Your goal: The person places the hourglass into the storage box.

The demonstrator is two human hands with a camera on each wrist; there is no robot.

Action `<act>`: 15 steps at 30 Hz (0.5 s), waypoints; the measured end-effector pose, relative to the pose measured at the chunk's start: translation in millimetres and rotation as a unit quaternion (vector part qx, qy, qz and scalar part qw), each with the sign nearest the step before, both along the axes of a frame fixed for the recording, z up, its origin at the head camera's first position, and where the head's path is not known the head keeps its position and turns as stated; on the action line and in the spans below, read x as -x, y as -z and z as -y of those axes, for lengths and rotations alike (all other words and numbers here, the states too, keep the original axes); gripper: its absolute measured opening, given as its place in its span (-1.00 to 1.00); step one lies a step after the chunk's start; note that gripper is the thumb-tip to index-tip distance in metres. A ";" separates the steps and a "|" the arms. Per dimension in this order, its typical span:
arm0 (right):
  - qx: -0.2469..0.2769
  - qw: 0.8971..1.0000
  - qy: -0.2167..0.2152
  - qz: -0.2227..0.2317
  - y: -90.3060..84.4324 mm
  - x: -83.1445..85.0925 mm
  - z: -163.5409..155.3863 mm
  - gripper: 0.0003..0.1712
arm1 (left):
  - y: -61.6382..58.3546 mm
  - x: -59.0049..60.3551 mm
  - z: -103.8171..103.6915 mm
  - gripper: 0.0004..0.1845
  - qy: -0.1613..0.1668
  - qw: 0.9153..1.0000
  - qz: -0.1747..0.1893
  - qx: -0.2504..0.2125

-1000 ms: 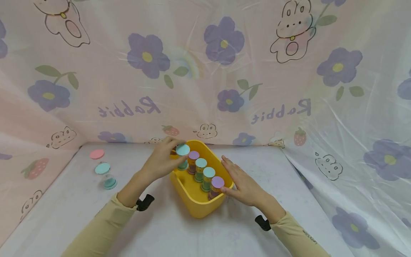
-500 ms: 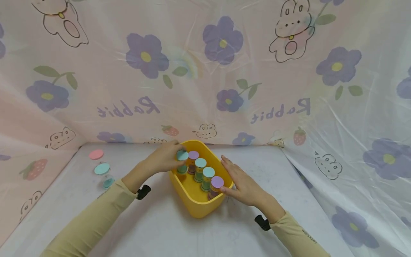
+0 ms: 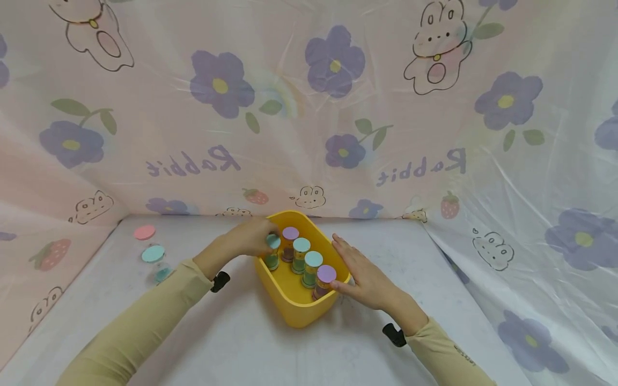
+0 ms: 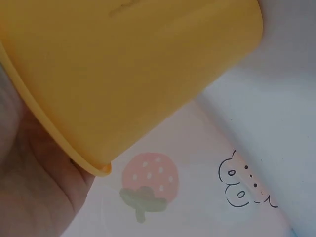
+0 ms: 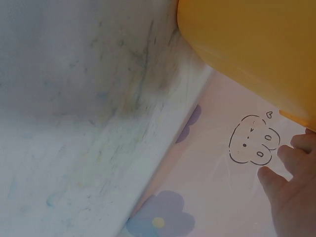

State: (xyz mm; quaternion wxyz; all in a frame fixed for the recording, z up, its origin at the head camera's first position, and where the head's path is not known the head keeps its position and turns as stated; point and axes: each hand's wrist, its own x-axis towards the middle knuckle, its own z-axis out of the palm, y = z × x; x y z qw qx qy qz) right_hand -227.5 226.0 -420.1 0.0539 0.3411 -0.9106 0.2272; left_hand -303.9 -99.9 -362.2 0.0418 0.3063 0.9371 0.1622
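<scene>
Head view looks down on a pale table (image 3: 270, 343) walled by pink plastic sheeting (image 3: 309, 107) printed with purple flowers and rabbits. At the middle stands a yellow plastic bin (image 3: 295, 308), lying diagonally from far left to near right. Inside it, 5 small lidded jars stand upright in a row along its right wall.

The left hand (image 3: 243, 240) reaches over the bin's far left rim, its fingers curled round the farthest jar (image 3: 272, 251), which has a teal lid and greenish contents. That jar sits inside the bin at the far end of the row, just beside a purple-lidded jar (image 3: 289, 242). The grip is a narrow pinch about the lid and upper body. The right hand (image 3: 369, 279) lies flat with straight fingers against the bin's right outer wall, holding nothing, touching the rim near another purple-lidded jar (image 3: 325, 280).

Left wrist view shows only the yellow wall (image 4: 123, 74) and part of the palm (image 4: 34, 187). Right wrist view shows the bin's corner (image 5: 256, 49) and fingertips (image 5: 291, 173).

At far left on the table lie a pink lid (image 3: 145, 232), a teal lid (image 3: 153, 253) and a small teal-capped jar (image 3: 161, 274).

The jar looks light and rigid, probably smooth and a little slippery; the lid's edge or the body just under it seems the safest hold.
</scene>
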 end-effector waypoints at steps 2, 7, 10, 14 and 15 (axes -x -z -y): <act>0.000 1.000 0.002 0.003 0.1 -0.3 0.3 0.04 | 0.3 2.2 -0.6 -0.61 0.001 1.000 0.006 0.008; 0.002 1.000 0.002 0.006 0.3 -0.7 1.0 0.04 | 0.3 5.2 -1.2 -0.61 -0.005 1.000 0.018 0.018; 0.000 1.000 0.001 0.003 0.1 -0.7 1.2 0.03 | 0.2 6.0 -1.1 -0.61 -0.006 1.000 0.022 0.015; 0.000 1.000 0.002 0.004 -1.2 -1.6 1.4 0.03 | 1.2 6.3 -0.8 -0.62 -0.009 1.000 0.024 0.011; 0.000 1.000 0.003 0.005 -1.3 -1.9 1.4 0.03 | 1.6 5.9 -0.8 -0.61 -0.010 1.000 0.025 0.010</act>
